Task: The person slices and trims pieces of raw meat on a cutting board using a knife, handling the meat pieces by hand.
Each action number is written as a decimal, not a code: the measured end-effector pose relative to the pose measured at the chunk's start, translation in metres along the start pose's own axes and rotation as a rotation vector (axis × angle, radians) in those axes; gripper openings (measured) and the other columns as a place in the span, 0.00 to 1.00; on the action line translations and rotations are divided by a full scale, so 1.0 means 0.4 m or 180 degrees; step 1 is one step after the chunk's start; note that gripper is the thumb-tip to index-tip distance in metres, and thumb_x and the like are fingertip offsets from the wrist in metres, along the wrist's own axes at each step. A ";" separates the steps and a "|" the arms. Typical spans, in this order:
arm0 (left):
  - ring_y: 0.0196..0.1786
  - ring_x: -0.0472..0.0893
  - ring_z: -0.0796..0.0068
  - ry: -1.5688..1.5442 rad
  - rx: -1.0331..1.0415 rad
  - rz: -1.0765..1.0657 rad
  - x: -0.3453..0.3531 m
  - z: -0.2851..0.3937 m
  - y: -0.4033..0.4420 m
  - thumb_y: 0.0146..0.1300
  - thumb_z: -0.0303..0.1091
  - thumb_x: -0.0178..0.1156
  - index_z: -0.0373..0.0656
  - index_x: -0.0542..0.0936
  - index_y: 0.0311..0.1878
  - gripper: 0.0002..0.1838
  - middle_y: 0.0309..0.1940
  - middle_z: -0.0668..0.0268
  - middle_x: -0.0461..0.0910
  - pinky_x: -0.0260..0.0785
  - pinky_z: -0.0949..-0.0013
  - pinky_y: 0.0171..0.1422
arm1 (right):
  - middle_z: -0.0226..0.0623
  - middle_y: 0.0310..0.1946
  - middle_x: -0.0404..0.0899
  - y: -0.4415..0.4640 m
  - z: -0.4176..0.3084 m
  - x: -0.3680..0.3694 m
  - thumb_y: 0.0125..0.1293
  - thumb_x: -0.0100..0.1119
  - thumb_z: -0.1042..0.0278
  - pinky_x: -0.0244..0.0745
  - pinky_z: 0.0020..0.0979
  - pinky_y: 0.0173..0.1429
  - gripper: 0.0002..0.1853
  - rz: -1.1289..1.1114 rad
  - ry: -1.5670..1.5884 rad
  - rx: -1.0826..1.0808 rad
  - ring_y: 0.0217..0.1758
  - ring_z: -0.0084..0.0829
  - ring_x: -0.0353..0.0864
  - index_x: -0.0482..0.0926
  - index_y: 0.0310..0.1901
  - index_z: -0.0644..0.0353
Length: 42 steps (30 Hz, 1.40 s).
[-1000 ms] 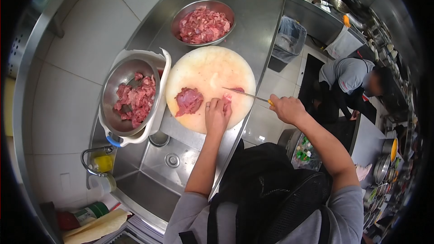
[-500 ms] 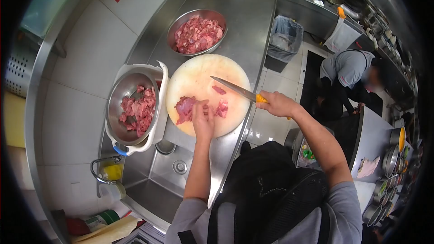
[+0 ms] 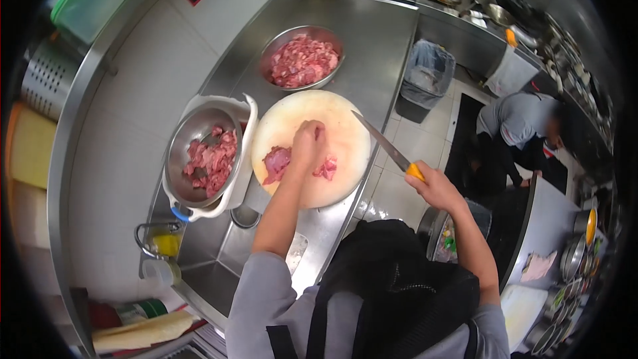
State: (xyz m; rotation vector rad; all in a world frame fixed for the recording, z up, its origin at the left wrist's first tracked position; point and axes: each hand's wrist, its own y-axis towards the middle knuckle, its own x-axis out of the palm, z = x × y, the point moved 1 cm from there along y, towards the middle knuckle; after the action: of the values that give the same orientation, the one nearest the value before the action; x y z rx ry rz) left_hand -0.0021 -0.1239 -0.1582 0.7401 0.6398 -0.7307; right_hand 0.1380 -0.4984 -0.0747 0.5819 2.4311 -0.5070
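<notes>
My right hand [image 3: 435,185] grips a knife [image 3: 385,143] by its yellow handle, the blade pointing up and left past the right edge of the round cutting board [image 3: 349,176]. Over the middle of the board, my left hand [image 3: 310,143] is closed, fingers pinched around a small strip of meat that is mostly hidden. A larger lump of raw meat [image 3: 276,161] lies on the board left of my left wrist. To the right of that wrist rests a smaller piece of meat [image 3: 325,167].
Beyond the board stands a metal bowl [image 3: 334,74] heaped with cut meat. Another metal bowl [image 3: 178,171] with meat sits in a white basin [image 3: 249,136] on the left. A sink [image 3: 216,262] is nearer me. A co-worker [image 3: 518,123] bends over at the right, past a bin [image 3: 425,93].
My left hand has moved up the board and closed on the small strip that lay there. My right hand has drawn the knife right, away from the board's middle. The view has shifted slightly.
</notes>
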 end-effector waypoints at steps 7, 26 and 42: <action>0.49 0.89 0.54 -0.0160 -0.0336 0.0973 -0.362 0.069 -0.045 0.78 0.27 0.64 0.38 0.87 0.55 0.08 0.48 0.52 0.87 0.81 0.56 0.55 | 0.47 0.24 0.82 -0.124 0.008 -0.055 0.82 0.64 0.50 0.79 0.43 0.40 0.21 0.0257 0.0108 0.0420 0.28 0.46 0.87 0.79 0.56 0.63; 0.76 0.74 0.38 0.0793 -0.0199 0.0867 -0.250 0.020 -0.251 0.77 0.31 0.64 0.42 0.82 0.72 0.22 0.72 0.47 0.76 0.68 0.44 0.79 | 0.58 0.32 0.86 -0.135 -0.044 0.016 0.81 0.65 0.51 0.81 0.52 0.46 0.20 0.0262 -0.0301 0.0041 0.41 0.64 0.89 0.80 0.58 0.61; 0.54 0.88 0.46 0.0170 -0.0297 -0.2374 -0.069 0.058 -0.114 0.74 0.32 0.67 0.36 0.85 0.50 0.10 0.55 0.49 0.88 0.80 0.52 0.60 | 0.58 0.35 0.87 -0.244 0.029 0.069 0.80 0.66 0.52 0.80 0.55 0.48 0.19 0.0580 -0.0031 0.0344 0.42 0.64 0.88 0.80 0.57 0.60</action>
State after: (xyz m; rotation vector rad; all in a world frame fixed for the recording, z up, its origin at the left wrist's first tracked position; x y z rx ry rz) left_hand -0.0474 -0.1560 -0.1414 0.4219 1.0082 -1.3536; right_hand 0.0731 -0.5772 -0.0790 0.8355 2.3236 -0.5652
